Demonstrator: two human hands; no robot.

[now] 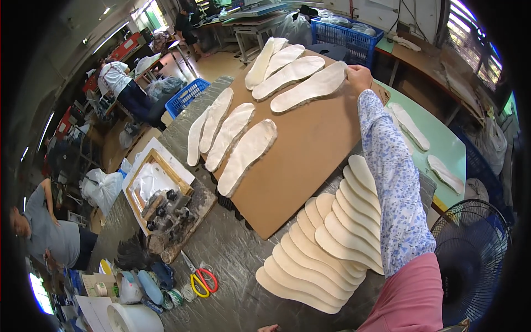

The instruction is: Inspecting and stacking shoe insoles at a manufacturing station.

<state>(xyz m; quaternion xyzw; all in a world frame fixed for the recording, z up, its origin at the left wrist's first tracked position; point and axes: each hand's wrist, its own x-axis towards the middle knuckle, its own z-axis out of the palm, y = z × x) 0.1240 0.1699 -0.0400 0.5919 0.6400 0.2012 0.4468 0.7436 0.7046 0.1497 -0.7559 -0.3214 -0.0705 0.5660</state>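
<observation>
My right hand [359, 78] reaches far out over the brown board [287, 177] and pinches the end of a white fleecy insole [311, 87] by the board's far right edge. Beside that one lie several more white insoles [289, 77]. A second group of white insoles [247, 157] rests along the board's left side. Of my left hand [269, 328] only a bit shows at the lower edge, so its grip is hidden. Beneath my right forearm, cream insole blanks [310, 260] lie overlapped in fanned rows on the dark table.
Scissors [203, 280] with red and yellow handles lie left on the table. Beyond them are a wooden frame [133, 191] and dark metal tools [166, 213]. A black fan [470, 260] stands at right, near a pale green table [442, 146] with insoles. People work farther left.
</observation>
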